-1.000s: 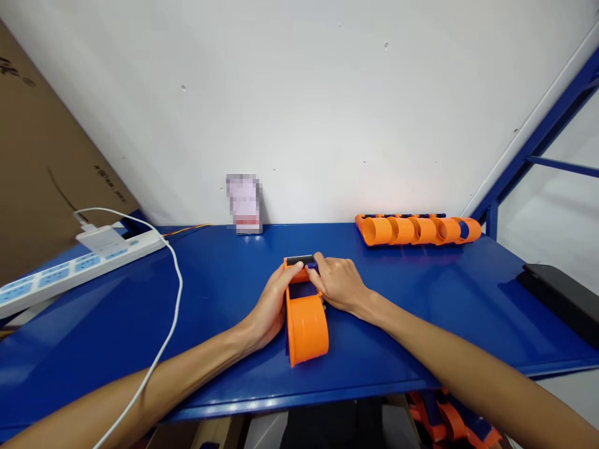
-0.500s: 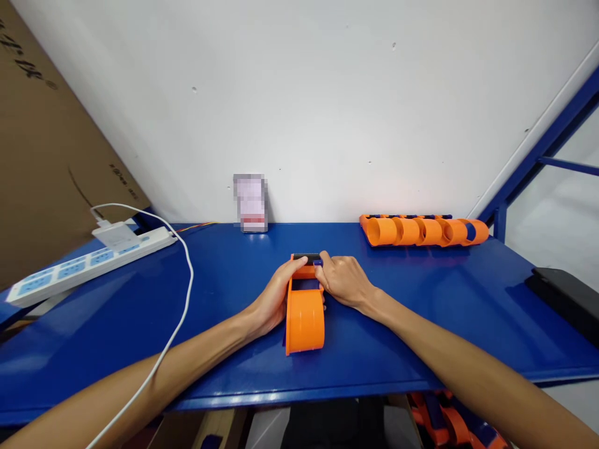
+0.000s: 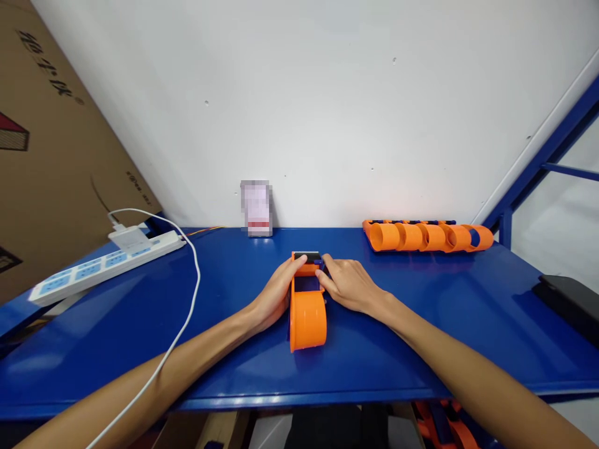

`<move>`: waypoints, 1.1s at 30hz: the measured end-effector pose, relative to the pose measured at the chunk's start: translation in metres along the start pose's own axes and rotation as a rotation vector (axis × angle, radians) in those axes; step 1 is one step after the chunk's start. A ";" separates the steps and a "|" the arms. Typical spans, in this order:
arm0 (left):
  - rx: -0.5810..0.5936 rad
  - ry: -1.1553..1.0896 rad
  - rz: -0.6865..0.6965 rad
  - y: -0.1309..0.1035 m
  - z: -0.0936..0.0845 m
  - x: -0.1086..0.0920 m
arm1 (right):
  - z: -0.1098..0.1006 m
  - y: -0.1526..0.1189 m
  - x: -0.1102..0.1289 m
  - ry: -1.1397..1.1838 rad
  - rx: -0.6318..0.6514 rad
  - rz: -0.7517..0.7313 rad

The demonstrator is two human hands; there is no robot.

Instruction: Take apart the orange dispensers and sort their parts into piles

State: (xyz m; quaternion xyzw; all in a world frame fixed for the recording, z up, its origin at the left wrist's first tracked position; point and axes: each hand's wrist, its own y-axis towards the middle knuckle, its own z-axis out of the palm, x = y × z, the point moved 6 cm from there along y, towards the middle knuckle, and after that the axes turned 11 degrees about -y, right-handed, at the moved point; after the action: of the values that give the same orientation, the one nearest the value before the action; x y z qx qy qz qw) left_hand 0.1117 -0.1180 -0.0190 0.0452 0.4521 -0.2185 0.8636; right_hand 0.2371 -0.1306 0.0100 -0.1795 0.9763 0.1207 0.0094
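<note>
An orange tape dispenser [image 3: 309, 321] lies just above or on the blue table, its round tape hub toward me and its black toothed cutter strip [image 3: 307, 256] facing away. My left hand [image 3: 277, 288] grips its left side, thumb up by the cutter; the other fingers are partly hidden. On the opposite side, my right hand [image 3: 349, 284] is closed at the front corner, thumb and forefinger against a small dark blue part [image 3: 319, 264]. Whether it holds anything more there is hidden.
Several orange tape dispensers [image 3: 410, 237] stand in a row at the back right. A white power strip [image 3: 105, 269] with a charger and white cable [image 3: 193, 299] is on the left; the cable crosses my left forearm. A blurred upright box [image 3: 258, 209] leans near the wall. A black object [image 3: 568, 305] lies far right.
My right thumb has shifted slightly down and back from the blue part, and the forefinger has spread a little from it. The left hand keeps its hold; the whole view has shifted slightly.
</note>
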 end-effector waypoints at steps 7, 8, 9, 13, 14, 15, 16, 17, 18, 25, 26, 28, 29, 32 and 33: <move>-0.001 0.032 -0.004 -0.003 -0.001 0.002 | 0.002 0.000 0.000 -0.040 0.037 0.080; 0.012 0.016 -0.015 -0.004 0.000 0.003 | 0.002 0.000 -0.001 -0.044 0.041 0.083; 0.013 0.005 -0.022 -0.004 0.001 0.004 | 0.002 -0.001 -0.001 -0.044 0.045 0.076; -0.078 -0.003 -0.046 -0.006 -0.003 0.004 | 0.001 -0.001 -0.002 -0.007 0.059 0.008; -0.092 0.000 -0.066 -0.006 -0.004 0.005 | 0.001 -0.002 -0.003 0.002 0.059 0.001; -0.093 0.001 -0.097 -0.007 -0.005 0.006 | 0.002 -0.002 -0.005 0.010 0.059 -0.002; -0.085 0.002 -0.133 -0.007 -0.005 0.007 | 0.002 -0.002 -0.006 0.021 0.058 -0.002; -0.071 0.000 -0.171 -0.007 -0.005 0.009 | 0.002 -0.002 -0.008 0.037 0.059 -0.001; -0.054 -0.003 -0.205 -0.007 -0.004 0.011 | 0.003 -0.002 -0.010 0.058 0.063 0.001; -0.006 0.083 -0.082 -0.004 -0.002 0.008 | 0.002 -0.001 -0.013 0.132 0.082 0.092; 0.002 0.104 -0.062 -0.005 -0.001 0.008 | 0.002 -0.001 -0.013 0.143 0.085 0.104; 0.020 0.142 -0.047 -0.006 0.001 0.007 | 0.003 -0.001 -0.013 0.196 0.092 0.136; 0.031 0.157 -0.044 -0.007 0.002 0.008 | 0.004 -0.001 -0.014 0.236 0.096 0.149; 0.069 0.195 -0.039 -0.009 0.003 0.008 | 0.006 0.000 -0.016 0.366 0.093 0.167; 0.075 0.215 -0.026 -0.008 0.003 0.007 | 0.006 0.001 -0.016 0.399 0.087 0.172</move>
State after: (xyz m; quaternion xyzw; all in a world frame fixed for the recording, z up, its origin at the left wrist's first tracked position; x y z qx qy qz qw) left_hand 0.1141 -0.1287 -0.0222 0.0949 0.5341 -0.2407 0.8049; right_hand 0.2515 -0.1230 0.0049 -0.1154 0.9748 0.0409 -0.1864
